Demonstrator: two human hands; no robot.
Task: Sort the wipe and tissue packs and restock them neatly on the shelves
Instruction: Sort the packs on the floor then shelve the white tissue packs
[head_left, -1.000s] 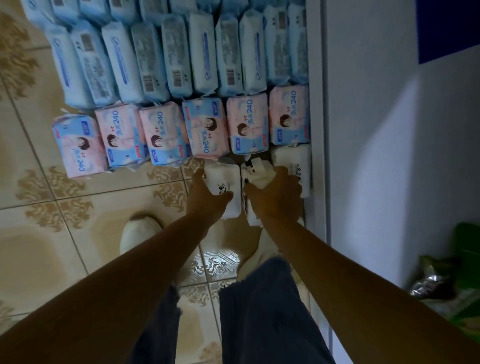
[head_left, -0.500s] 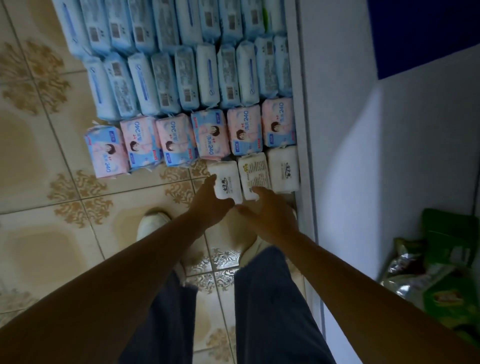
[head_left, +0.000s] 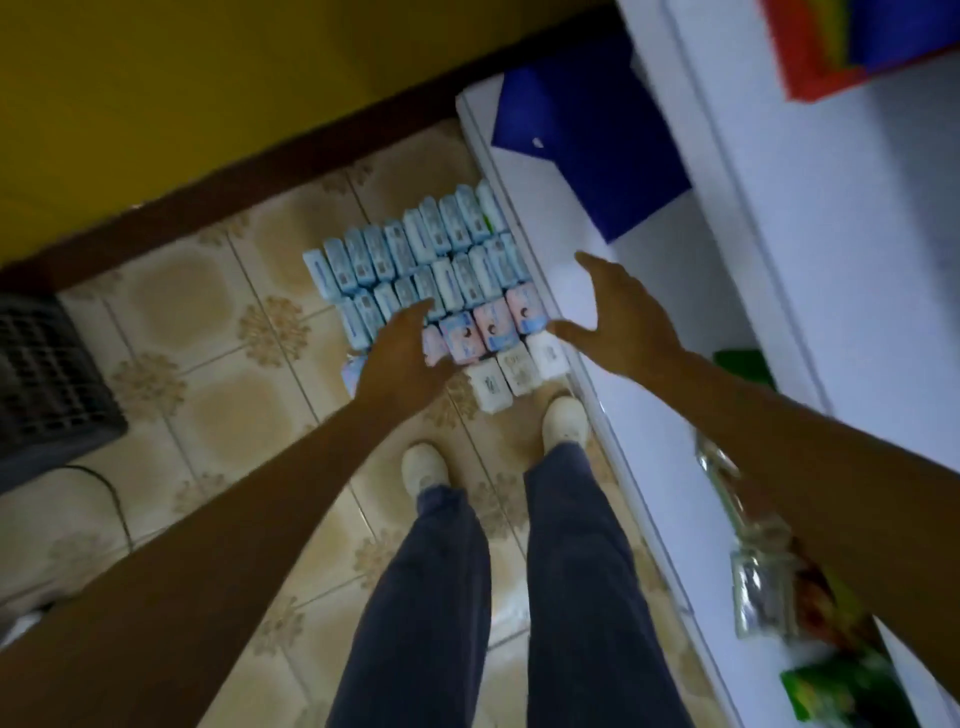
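Now: both your hands hang empty. The left hand (head_left: 400, 358) has loose, straight fingers; the right hand (head_left: 618, 317) is spread, thumb out. Neither touches a pack. Three white packs (head_left: 517, 370) sit abreast on the floor at the foot of the shelf unit (head_left: 649, 441), then the pink packs (head_left: 493, 328) and blue packs (head_left: 415, 260) further along it. Their long axes run parallel to the shelf edge. Your right hand is shelf-side, probably nearer. Reach down.

Shop — shelves (head_left: 641, 441), massed tissue packs (head_left: 415, 254)
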